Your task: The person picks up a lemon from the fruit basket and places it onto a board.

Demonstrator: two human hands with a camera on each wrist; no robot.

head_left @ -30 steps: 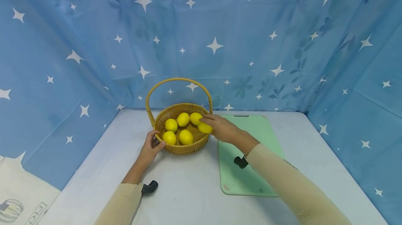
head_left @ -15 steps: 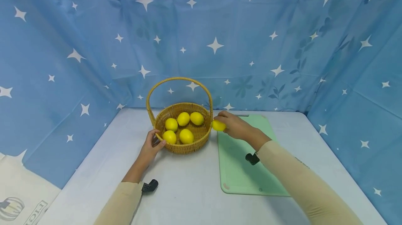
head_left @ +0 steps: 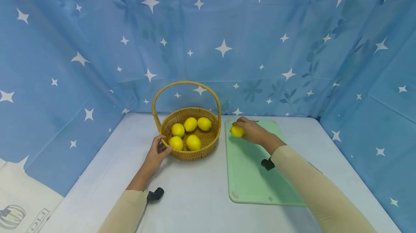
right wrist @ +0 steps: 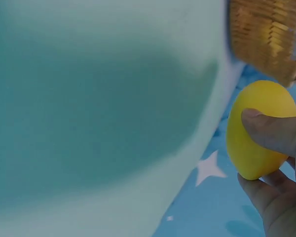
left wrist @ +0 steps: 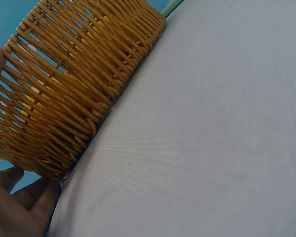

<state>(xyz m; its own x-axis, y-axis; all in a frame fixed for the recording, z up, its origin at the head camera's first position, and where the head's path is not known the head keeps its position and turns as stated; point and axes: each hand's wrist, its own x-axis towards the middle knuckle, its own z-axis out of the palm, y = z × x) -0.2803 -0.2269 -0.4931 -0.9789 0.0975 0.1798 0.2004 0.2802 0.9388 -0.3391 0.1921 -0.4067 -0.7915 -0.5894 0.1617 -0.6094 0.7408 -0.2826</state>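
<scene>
Behind the white table (head_left: 195, 197) hangs a blue star-printed curtain (head_left: 208, 27), probably there to screen off the work space. Flat on the table's right side lies a green board (head_left: 245, 182), within easy reach of the right arm. Just left of it stands a wicker basket (head_left: 195, 155), its tall handle arching up and leaving its mouth open to fingers. The left hand (head_left: 156, 153) grips the basket's near left side, thumb by the rim, fingertips low on the wall, likely to keep it from sliding. The right hand (head_left: 255, 132) pinches a lemon (head_left: 237, 131) above the board's far end, thumb opposing fingers, which suits a smooth, rounded skin. Five loose lemons (head_left: 194, 142) rest inside the basket, whose wall presumably stops them rolling.
</scene>
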